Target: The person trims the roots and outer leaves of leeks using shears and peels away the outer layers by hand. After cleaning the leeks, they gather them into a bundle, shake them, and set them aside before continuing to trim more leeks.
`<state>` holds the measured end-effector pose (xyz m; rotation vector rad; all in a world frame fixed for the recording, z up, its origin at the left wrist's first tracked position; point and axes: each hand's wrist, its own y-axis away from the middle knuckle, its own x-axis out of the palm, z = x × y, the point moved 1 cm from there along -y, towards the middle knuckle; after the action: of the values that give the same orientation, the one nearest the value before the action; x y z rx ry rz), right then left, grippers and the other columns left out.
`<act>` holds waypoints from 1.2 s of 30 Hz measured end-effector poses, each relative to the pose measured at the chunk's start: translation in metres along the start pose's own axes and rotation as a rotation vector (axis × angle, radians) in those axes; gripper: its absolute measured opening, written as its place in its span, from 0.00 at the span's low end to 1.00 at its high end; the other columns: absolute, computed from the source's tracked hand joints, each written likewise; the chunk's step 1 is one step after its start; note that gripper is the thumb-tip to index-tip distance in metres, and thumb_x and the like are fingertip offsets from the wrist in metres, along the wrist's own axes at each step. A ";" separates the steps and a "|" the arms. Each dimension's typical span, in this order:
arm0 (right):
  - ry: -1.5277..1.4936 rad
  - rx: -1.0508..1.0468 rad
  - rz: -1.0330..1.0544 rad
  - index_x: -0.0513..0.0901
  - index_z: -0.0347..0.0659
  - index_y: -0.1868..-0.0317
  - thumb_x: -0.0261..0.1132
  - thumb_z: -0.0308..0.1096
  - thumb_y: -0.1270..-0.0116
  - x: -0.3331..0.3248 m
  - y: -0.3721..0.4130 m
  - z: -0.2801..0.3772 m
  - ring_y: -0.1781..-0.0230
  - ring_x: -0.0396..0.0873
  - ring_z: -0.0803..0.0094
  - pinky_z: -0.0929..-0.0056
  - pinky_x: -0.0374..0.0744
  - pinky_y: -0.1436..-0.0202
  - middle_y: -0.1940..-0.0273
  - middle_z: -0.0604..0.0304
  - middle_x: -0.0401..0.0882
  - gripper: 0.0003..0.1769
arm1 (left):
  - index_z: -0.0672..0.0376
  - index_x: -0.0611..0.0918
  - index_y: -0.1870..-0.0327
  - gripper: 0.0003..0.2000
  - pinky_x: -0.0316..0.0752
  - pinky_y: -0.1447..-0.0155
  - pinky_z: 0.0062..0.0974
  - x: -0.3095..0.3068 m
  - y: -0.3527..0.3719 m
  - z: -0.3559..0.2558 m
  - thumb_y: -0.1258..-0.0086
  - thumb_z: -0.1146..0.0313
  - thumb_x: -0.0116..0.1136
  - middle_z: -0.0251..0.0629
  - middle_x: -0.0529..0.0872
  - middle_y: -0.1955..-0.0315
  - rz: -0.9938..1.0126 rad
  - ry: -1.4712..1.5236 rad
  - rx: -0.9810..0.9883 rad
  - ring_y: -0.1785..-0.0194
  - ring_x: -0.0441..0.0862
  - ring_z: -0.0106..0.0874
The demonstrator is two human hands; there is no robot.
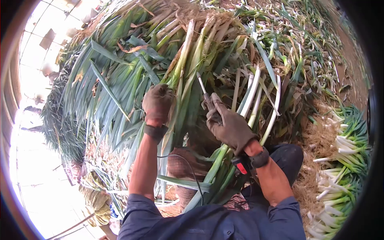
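Observation:
My left hand point(158, 103), in a brown glove, is closed around the stalk of a leek point(183, 60) whose pale end points up and whose green leaves hang down. To its right, my gloved right hand point(230, 124) grips a slim tool with a thin metal tip point(201, 83) pointing up and left towards the leeks. Long white stalks point(251, 94) pass behind and beside the right hand, their green leaves point(218, 164) running down to my lap. Both wrists wear dark bands, and a red and black device point(241, 168) hangs at the right wrist.
A large heap of leeks point(108, 80) fills the area ahead and to the left. Loose leaf scraps point(312, 52) lie at the upper right. Leeks with white ends point(340, 176) are piled at the right edge. A thin black cable point(192, 170) loops between my arms.

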<state>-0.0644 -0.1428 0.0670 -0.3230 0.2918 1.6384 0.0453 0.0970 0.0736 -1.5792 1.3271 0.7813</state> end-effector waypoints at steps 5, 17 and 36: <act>0.088 0.016 0.252 0.61 0.37 0.20 0.62 0.43 0.29 0.025 -0.010 0.008 0.47 0.84 0.42 0.52 0.80 0.41 0.47 0.40 0.85 0.40 | 0.53 0.88 0.62 0.16 0.78 0.53 0.47 0.012 0.002 -0.010 0.40 0.50 0.72 0.44 0.89 0.62 0.052 -0.204 -0.043 0.55 0.86 0.49; 0.360 0.049 0.001 0.63 0.43 0.20 0.59 0.43 0.27 0.004 -0.150 -0.026 0.52 0.86 0.47 0.60 0.82 0.49 0.47 0.41 0.86 0.38 | 0.56 0.88 0.57 0.21 0.79 0.50 0.47 0.013 -0.005 -0.013 0.37 0.46 0.68 0.47 0.88 0.58 0.143 -0.236 -0.005 0.53 0.86 0.51; 0.247 -0.046 0.080 0.62 0.45 0.19 0.62 0.42 0.27 -0.001 -0.104 -0.007 0.55 0.87 0.47 0.54 0.83 0.49 0.50 0.40 0.86 0.38 | 0.67 0.89 0.60 0.10 0.74 0.63 0.20 -0.026 -0.022 0.018 0.35 0.69 0.75 0.30 0.89 0.69 0.414 0.716 -0.320 0.68 0.79 0.17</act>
<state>0.0395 -0.1366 0.0609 -0.5563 0.4589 1.6873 0.0627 0.1241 0.0946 -1.9655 2.1812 0.7200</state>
